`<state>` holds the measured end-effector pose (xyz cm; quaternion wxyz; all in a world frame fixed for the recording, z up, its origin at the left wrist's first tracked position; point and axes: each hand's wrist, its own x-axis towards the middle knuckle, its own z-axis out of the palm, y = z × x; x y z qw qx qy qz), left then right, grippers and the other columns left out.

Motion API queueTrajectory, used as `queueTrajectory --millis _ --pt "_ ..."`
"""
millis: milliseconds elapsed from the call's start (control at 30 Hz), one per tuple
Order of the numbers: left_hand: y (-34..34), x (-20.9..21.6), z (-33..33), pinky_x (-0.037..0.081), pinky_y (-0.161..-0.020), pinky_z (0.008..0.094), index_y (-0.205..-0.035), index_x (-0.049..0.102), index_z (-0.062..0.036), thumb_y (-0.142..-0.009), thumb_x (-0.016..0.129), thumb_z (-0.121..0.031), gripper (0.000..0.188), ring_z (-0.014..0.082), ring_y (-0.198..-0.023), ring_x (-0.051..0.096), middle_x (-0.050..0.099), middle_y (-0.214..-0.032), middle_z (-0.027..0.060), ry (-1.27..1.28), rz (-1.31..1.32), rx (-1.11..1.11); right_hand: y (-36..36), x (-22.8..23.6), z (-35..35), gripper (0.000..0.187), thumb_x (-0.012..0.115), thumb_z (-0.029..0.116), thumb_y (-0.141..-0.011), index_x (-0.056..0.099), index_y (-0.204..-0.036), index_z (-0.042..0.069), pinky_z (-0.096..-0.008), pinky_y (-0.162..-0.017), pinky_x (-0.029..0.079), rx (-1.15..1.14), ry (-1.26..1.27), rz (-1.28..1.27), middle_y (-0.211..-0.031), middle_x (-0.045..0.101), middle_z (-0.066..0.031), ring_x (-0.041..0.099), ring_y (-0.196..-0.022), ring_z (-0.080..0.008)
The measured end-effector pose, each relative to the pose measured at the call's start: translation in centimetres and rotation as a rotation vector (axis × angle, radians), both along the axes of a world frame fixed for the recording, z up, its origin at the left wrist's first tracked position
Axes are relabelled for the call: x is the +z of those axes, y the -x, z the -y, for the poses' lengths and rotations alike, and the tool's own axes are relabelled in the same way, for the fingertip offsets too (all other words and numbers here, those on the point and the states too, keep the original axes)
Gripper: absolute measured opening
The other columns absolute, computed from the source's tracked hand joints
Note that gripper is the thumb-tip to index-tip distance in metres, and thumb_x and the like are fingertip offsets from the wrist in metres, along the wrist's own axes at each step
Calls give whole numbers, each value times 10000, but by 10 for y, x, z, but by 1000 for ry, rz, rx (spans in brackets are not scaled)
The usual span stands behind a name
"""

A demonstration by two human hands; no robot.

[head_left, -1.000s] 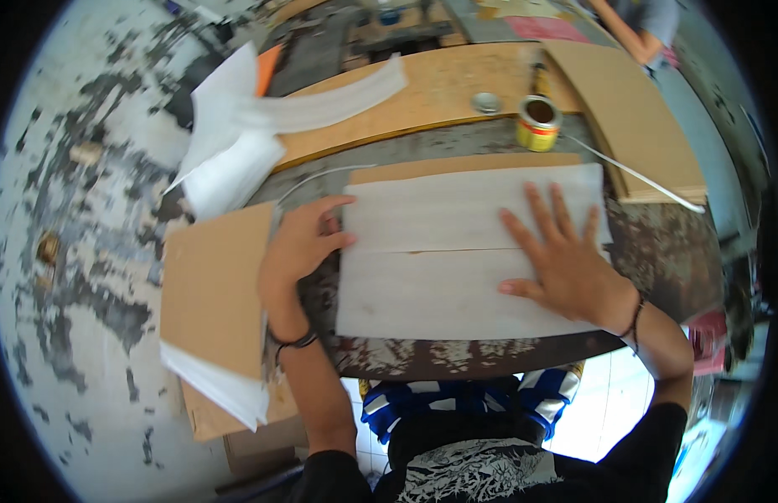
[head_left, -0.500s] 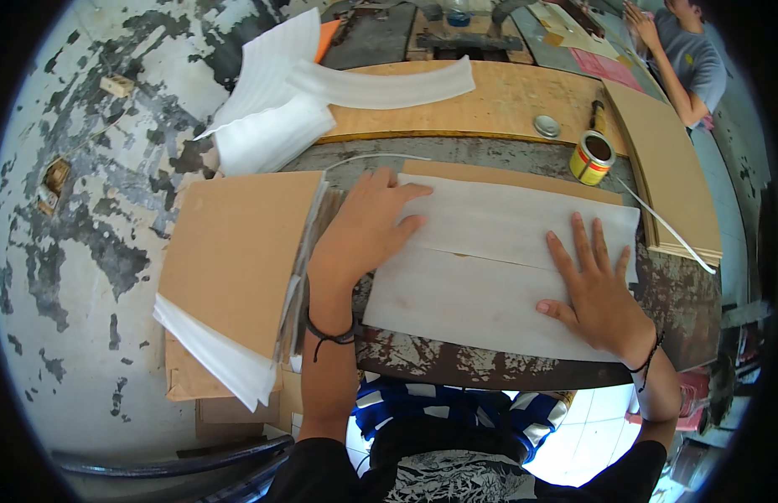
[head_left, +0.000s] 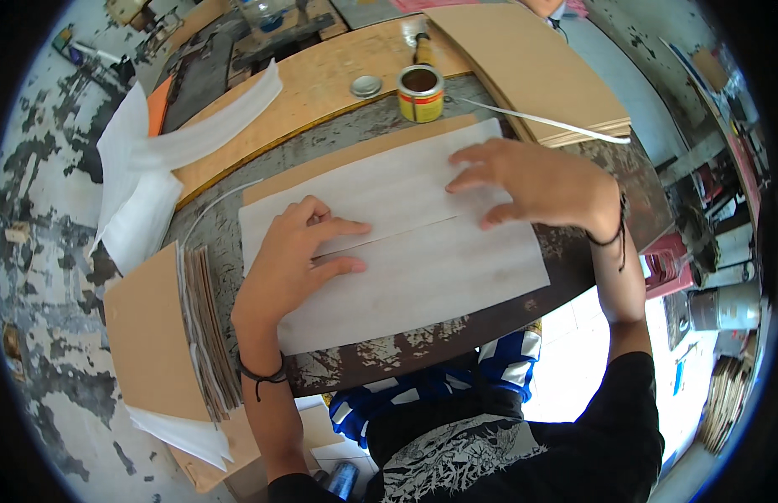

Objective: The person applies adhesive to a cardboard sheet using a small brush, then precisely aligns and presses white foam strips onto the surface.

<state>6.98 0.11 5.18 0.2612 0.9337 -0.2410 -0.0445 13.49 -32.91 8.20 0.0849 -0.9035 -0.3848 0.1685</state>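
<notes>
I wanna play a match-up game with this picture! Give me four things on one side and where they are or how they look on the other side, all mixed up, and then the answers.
Things:
1. Tin
2. Round lid
3. Left hand
4. Thin white strip

Places and looks:
A. Over the white sheets
B. Reaching across the stacked brown boards
C. Open on top, yellow and red on its side
D. Silvery, lying flat on the wooden board

Right pairs: 1-C, 2-D, 3-A, 4-B
</notes>
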Motion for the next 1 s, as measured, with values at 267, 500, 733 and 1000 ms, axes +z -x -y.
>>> queueTrajectory --millis 267,500,733,1000 --pt "-11 -5 28 473 -850 395 -1006 781 -90 -826 839 -236 239 295 -939 577 575 -974 89 14 245 -57 -29 -16 3 500 879 169 -736 702 -1198 99 -426 -931 496 -3 -231 -145 -1161 594 -93 614 -1082 -310" --pt "-33 -5 105 523 -797 405 -1070 728 -86 -861 808 -206 254 297 -850 645 665 -940 102 -17 341 -379 -38 -25 9 542 901 180 -703 696 -1196 92 -411 -894 507 95 -287 -52 -1131 596 -100 625 -1047 -302" --pt "-40 -36 113 534 -659 395 -1055 716 -102 -870 800 -233 243 291 -726 672 681 -833 83 151 398 -371 -38 -9 11 563 902 173 -704 687 -1212 64 -414 -885 533 74 -312 -147 -1169 655 -130 652 -1057 -315" --pt "-45 -41 114 513 -647 393 -1200 736 -138 -888 778 -226 328 284 -679 628 632 -777 65 171 276 -358 -48 -21 22 506 896 191 -735 695 -1174 42 -406 -866 544 61 -357 -46 -1159 689 -119 665 -990 -292"
